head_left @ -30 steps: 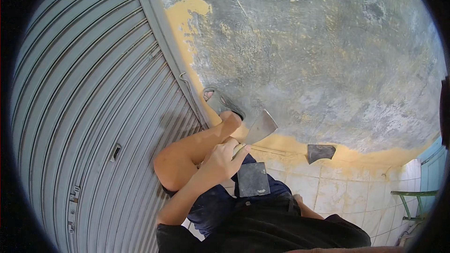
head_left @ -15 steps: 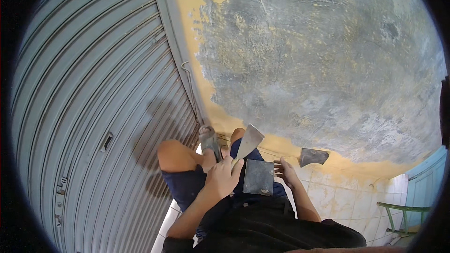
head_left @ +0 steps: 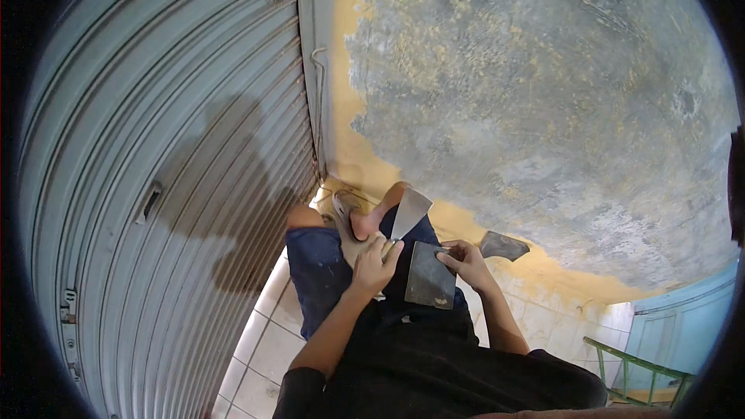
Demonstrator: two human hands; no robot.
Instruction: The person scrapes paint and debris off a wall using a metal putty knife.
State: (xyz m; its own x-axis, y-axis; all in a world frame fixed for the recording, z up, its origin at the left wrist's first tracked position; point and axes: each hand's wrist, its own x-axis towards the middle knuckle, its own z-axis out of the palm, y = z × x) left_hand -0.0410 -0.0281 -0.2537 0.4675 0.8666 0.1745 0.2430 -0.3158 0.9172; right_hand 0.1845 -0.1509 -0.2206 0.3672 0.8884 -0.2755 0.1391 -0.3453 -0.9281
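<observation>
My left hand is closed around the handle of a putty knife, whose wide metal blade points up and away from me. Over my thigh, a flat dark square plate is tilted slightly. My right hand pinches its upper right edge, thumb on the face I see and fingers behind. The knife's blade stays apart from the plate, just beyond its upper left corner. The plate's underside is hidden.
A grey ribbed shutter rises on my left. Ahead stands a wall with patchy grey coating over yellow. A dark angular piece lies by the wall's foot. A green metal frame stands at right near a blue door.
My right hand has closed on the plate's edge, from open fingers beside it. The plate has tilted a little. The whole view has shifted, with the shutter filling more of it.
</observation>
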